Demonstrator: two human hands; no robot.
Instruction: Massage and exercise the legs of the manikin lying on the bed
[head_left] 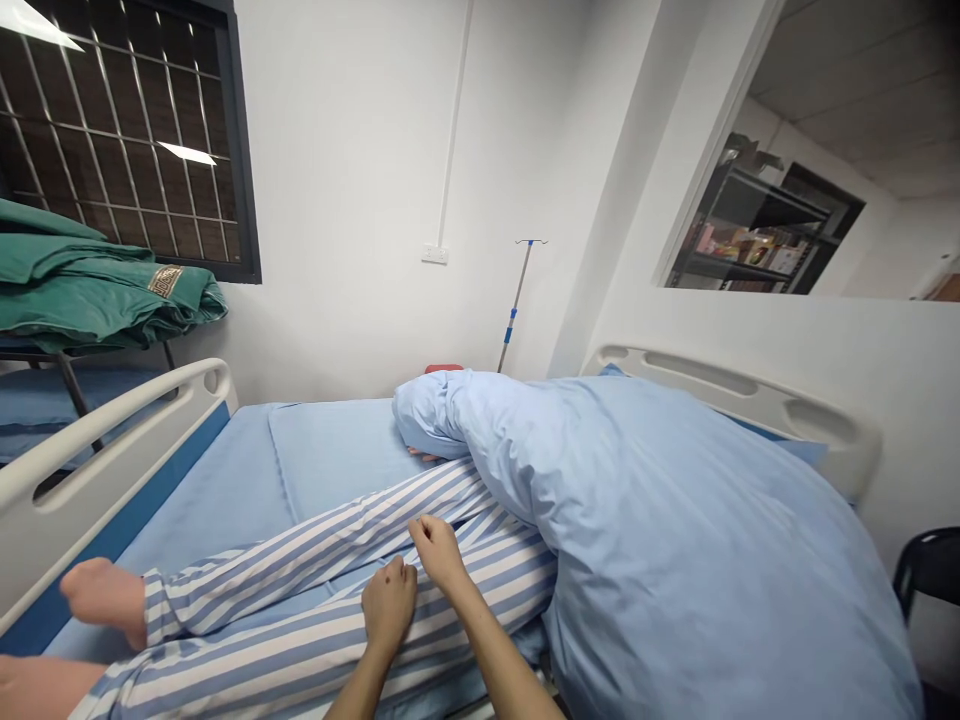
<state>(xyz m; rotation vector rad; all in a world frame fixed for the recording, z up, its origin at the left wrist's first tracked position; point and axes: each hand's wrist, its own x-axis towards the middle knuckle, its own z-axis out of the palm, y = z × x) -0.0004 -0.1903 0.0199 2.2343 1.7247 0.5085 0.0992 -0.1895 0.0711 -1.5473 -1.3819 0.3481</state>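
Note:
A figure in blue-and-white striped trousers [255, 655] lies on the bed, its bare feet [106, 598] toward the left end. Both of my hands are at the near trouser leg, close together. My left hand [389, 603] is closed in a fist on the striped cloth, around thigh or knee height. Slightly higher up the leg, my right hand [436, 552] is curled closed over the cloth's inner side, thumb on top. The fingertips of both hands are hidden. A light blue quilt [660, 530] is heaped over the upper body, hiding it; a bit of a hand [424, 455] shows under its far edge.
The bed has a cream footboard [112, 425] at left and a headboard [739, 385] at right. Behind it stand an IV pole [517, 300] and a red object [444, 368]. Green folded cloth [97, 285] lies at far left. A black chair [930, 565] stands at right.

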